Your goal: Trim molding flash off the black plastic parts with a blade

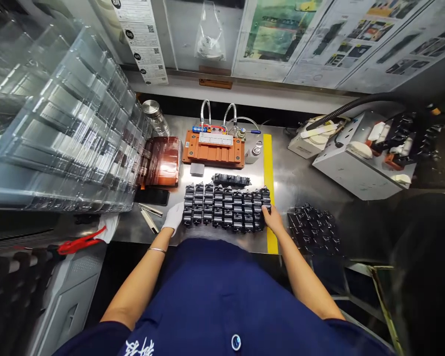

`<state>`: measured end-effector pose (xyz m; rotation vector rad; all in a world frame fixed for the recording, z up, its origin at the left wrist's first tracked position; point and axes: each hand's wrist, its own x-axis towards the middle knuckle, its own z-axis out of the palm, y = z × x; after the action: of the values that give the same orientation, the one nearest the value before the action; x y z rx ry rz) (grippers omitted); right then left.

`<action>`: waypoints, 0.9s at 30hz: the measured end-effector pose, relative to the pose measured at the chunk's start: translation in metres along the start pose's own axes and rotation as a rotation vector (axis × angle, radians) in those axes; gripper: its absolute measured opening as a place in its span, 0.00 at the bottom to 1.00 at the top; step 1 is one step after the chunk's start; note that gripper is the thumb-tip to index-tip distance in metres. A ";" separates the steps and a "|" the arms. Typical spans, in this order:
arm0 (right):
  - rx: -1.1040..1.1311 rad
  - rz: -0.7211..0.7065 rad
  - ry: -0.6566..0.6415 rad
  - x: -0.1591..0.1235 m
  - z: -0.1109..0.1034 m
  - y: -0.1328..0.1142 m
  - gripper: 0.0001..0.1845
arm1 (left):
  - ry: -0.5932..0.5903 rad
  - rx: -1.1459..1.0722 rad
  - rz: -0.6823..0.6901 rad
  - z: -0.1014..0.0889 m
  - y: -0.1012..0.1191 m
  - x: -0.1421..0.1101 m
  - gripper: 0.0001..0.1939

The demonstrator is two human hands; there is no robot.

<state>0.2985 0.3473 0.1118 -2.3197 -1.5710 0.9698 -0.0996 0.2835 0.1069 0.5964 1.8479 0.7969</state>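
Observation:
Rows of black ribbed plastic parts stand side by side as one block at the front of the steel bench. My left hand, in a white glove, is closed against the block's left end. At the right end, my bare right hand grips the last row, thumb on top and the other fingers partly hidden. Just behind the block lies a separate black strip of the same look. Farther back sits an orange fixture with a pale perforated plate and two metal hoses above it.
Stacked clear trays rise at the left, beside a glass jar and an orange-brown box. A phone lies near the left hand. Yellow tape crosses the bench; more black parts and a grey machine are right.

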 end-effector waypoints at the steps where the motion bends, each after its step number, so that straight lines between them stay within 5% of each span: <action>1: 0.008 -0.004 0.023 -0.003 -0.001 -0.005 0.27 | 0.023 -0.015 0.001 -0.001 0.002 -0.004 0.17; 6: 0.103 -0.159 0.073 -0.033 0.004 -0.052 0.34 | 0.033 -0.189 -0.009 0.013 0.012 -0.038 0.20; 11: 0.329 -0.445 -0.258 -0.085 0.049 -0.119 0.18 | -0.308 -0.442 -0.002 0.055 0.039 -0.082 0.23; 13: 0.418 -0.485 -0.293 -0.092 0.058 -0.137 0.18 | -0.404 -0.526 0.026 0.063 0.054 -0.095 0.24; 19: 0.707 -0.413 -0.083 -0.033 0.012 -0.164 0.32 | -0.617 -0.552 0.006 0.017 0.063 -0.117 0.24; 22: 0.760 -0.428 -0.107 -0.025 0.004 -0.179 0.33 | -0.571 -0.487 -0.029 -0.003 0.048 -0.119 0.29; 27: 0.573 -0.662 -0.452 -0.089 0.062 -0.208 0.30 | -0.306 -0.070 0.108 -0.006 0.036 -0.101 0.26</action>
<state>0.0816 0.3450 0.2013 -1.1359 -1.7209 1.5367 -0.0645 0.2347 0.1953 0.7349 1.5136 0.7903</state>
